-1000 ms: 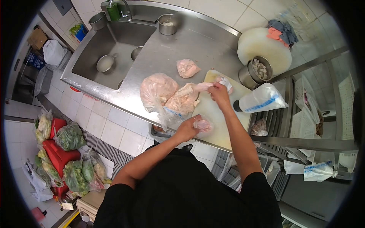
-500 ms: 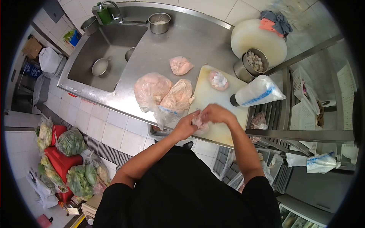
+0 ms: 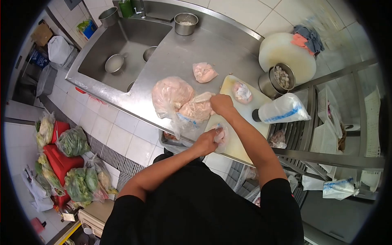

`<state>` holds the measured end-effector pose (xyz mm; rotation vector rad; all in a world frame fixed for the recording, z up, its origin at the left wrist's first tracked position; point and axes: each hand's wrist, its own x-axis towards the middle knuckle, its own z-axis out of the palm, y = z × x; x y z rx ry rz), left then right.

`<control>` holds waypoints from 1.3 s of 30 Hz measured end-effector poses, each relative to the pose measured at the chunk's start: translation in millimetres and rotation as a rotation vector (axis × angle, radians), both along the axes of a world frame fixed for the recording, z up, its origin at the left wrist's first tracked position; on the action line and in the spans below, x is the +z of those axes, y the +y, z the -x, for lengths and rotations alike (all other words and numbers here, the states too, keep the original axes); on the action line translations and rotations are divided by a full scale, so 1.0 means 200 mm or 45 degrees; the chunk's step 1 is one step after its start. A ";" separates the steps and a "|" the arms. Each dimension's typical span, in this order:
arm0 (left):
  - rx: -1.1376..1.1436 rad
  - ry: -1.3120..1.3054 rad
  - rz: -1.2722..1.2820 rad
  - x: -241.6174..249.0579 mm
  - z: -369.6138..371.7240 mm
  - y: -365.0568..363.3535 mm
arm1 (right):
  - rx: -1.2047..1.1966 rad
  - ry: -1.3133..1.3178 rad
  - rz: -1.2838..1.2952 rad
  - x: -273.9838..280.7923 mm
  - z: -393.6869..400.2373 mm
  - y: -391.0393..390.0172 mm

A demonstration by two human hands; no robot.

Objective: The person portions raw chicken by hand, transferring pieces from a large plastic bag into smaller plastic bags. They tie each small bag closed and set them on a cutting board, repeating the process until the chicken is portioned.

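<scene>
My left hand is closed around a small clear plastic bag with pale pink meat in it, at the near left edge of the cutting board. My right hand is closed at the right end of the raw chicken in an opened clear bag; its fingertips are partly hidden. Directly left of that lies a larger, full bag of pale pink meat. A smaller tied bag of meat rests farther back on the steel counter, and another wrapped bundle sits on the board.
A steel sink holding bowls is at the left. Steel pots with cut pieces and a plastic-bag roll stand to the right, beside a metal rack. Bagged vegetables lie on the floor at left.
My right hand has left the small bag and moved up and left to the raw chicken. My left hand keeps hold of the small bag. The view has shifted slightly.
</scene>
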<state>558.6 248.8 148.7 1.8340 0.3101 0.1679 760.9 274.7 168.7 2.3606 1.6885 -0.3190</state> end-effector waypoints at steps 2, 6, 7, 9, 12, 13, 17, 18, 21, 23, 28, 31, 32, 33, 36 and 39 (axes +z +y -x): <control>-0.001 0.030 0.036 0.01 0.00 0.00 | -0.014 0.020 0.039 -0.04 -0.01 -0.04; -0.010 -0.003 0.045 -0.01 -0.01 0.01 | -0.113 0.061 -0.084 -0.01 0.02 -0.01; -0.011 -0.001 0.047 -0.01 -0.01 0.01 | -0.144 0.109 -0.047 0.02 0.05 0.00; -0.021 0.019 0.055 0.01 -0.02 0.02 | -0.180 0.159 -0.007 0.01 0.08 0.04; -0.054 0.091 0.088 0.06 -0.02 0.03 | -0.286 0.162 -0.019 -0.10 0.10 0.08; -0.048 0.093 0.085 0.05 -0.01 0.03 | -0.368 0.145 -0.058 -0.13 0.09 0.09; -0.008 0.043 0.113 0.01 0.00 0.03 | -0.433 0.195 -0.134 -0.17 0.05 0.09; -0.011 0.068 0.121 0.00 0.00 0.03 | -0.431 0.194 -0.138 -0.16 0.05 0.09; 0.017 0.045 0.108 -0.02 0.00 0.02 | -0.383 0.306 -0.145 -0.10 0.01 0.07; 0.019 0.046 0.084 -0.02 0.01 0.03 | -0.396 0.474 -0.170 -0.05 -0.03 0.05; 0.017 0.057 0.116 -0.01 0.00 0.02 | -0.312 0.342 -0.177 -0.06 0.01 0.02; 0.024 0.039 0.108 0.00 0.00 0.02 | -0.309 0.429 -0.269 -0.11 -0.01 0.02; 0.022 0.070 0.139 0.00 0.01 0.03 | -0.295 0.514 -0.350 -0.13 -0.04 0.01; 0.019 0.101 0.173 0.00 0.01 0.03 | -0.294 0.512 -0.350 -0.14 -0.07 0.00; 0.053 0.101 0.044 0.00 0.01 0.03 | -0.600 1.363 -0.647 -0.07 -0.12 -0.09; 0.092 0.062 0.084 0.02 -0.01 0.07 | -0.771 1.603 -0.613 0.19 -0.12 -0.28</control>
